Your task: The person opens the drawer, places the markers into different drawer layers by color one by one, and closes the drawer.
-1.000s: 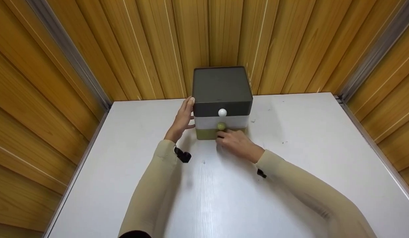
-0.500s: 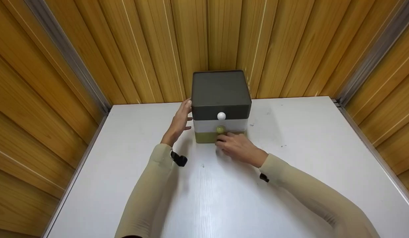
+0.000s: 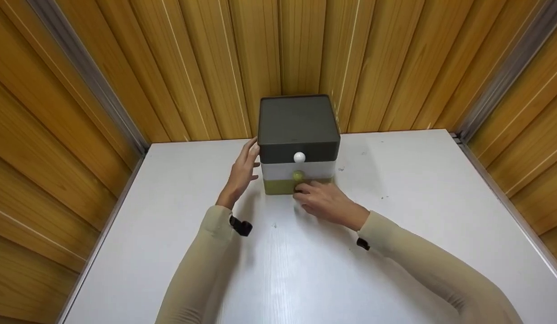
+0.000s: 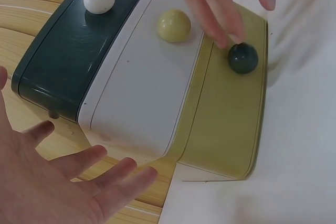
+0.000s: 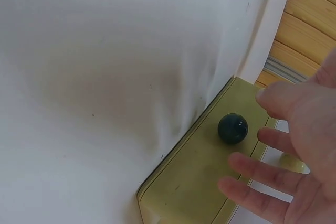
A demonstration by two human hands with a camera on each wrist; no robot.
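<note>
The small drawer chest (image 3: 298, 144) sits at the table's (image 3: 395, 252) back edge. Her left hand (image 3: 242, 173), fingers spread, steadies its side; the right hand (image 3: 325, 202), relaxed and holding nothing, hovers at the bottom olive drawer's (image 4: 231, 124) dark knob (image 4: 242, 57). Next, I'd guess, comes pinching that knob.

The drawer box (image 3: 298, 144) looked smooth matt plastic; its dark knob (image 4: 242, 57) glossy; the surface (image 3: 395, 234) smooth white; walls (image 3: 193, 67) varnished wood.

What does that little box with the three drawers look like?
The small drawer box stands on the white table against the wooden wall. It has a dark top drawer with a white knob, a white middle drawer with a yellowish knob, and an olive bottom drawer with a dark knob. All look shut.
</note>
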